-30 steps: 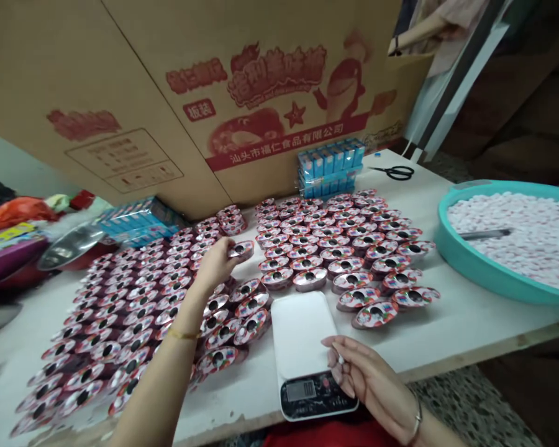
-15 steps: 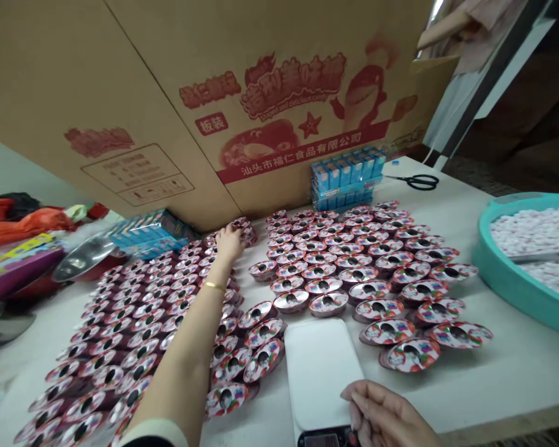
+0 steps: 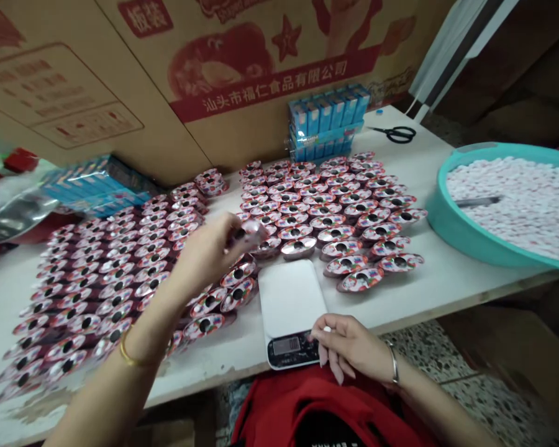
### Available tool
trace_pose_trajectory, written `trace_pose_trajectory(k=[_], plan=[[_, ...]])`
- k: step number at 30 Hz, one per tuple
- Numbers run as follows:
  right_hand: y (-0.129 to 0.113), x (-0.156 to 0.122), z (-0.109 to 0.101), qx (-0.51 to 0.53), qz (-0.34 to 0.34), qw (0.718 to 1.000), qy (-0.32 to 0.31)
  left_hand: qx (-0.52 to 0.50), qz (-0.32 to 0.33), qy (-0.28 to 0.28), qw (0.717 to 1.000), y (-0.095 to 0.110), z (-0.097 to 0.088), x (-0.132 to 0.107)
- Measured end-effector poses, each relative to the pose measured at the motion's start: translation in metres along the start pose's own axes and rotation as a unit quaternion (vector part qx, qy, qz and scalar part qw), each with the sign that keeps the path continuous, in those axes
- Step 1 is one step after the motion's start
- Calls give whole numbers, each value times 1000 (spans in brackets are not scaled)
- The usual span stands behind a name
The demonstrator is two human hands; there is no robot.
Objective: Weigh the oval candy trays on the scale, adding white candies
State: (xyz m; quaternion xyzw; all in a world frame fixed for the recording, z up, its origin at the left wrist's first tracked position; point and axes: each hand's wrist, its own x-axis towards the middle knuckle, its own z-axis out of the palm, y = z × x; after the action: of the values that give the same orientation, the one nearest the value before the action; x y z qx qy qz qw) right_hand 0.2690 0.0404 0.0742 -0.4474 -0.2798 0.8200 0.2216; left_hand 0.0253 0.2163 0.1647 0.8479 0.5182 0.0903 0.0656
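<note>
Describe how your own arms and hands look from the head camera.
Both are ungloved, with no sleeve showing on either forearm. Above the left hand, the wrist wears a thin, rounded gold-coloured bangle; above the right hand, a slim silver-coloured bangle.

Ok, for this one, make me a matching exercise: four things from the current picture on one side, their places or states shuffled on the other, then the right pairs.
Things
1. left hand
2. right hand
3. scissors
4. teal basin

Places or states
A. filled with small white pieces
B. at the near corner of the white scale, by its display
C. holding a printed packet
D. lying beside the stacked blue boxes

Pairs: 1-C, 2-B, 3-D, 4-A
</note>
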Motion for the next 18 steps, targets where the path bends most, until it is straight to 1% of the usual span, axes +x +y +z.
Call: trace_pose_trajectory(k=[2,3,4,6,7,9,12,14,16,18], plan=[[1,-3,2,-52,-5,999,9,-38,44,-41,997,37,12,-27],[2,-5,2,-76,-9,997,16,-48,69,-53,995,52,21,-37],[2,-7,3,-98,-14,995,24,-51,89,-59,993,62,31,-44],[2,-11,3,-135,-29,990,41,-47,116,-66,990,74,48,-51],[2,-13,2,-151,-41,986,49,-44,121,-67,989,76,55,-53],[-1,-17,1,-177,-73,979,65,-42,129,-64,989,74,62,-57],[-16,-18,1,-217,-127,963,95,-66,129,-32,989,65,59,-67],[-33,-13,5,-272,-182,937,126,-90,103,10,991,57,55,-80],[-53,-4,10,-343,-237,896,150,-109,64,53,991,50,53,-95],[-71,9,17,-401,-263,864,153,-121,33,78,989,44,54,-110]])
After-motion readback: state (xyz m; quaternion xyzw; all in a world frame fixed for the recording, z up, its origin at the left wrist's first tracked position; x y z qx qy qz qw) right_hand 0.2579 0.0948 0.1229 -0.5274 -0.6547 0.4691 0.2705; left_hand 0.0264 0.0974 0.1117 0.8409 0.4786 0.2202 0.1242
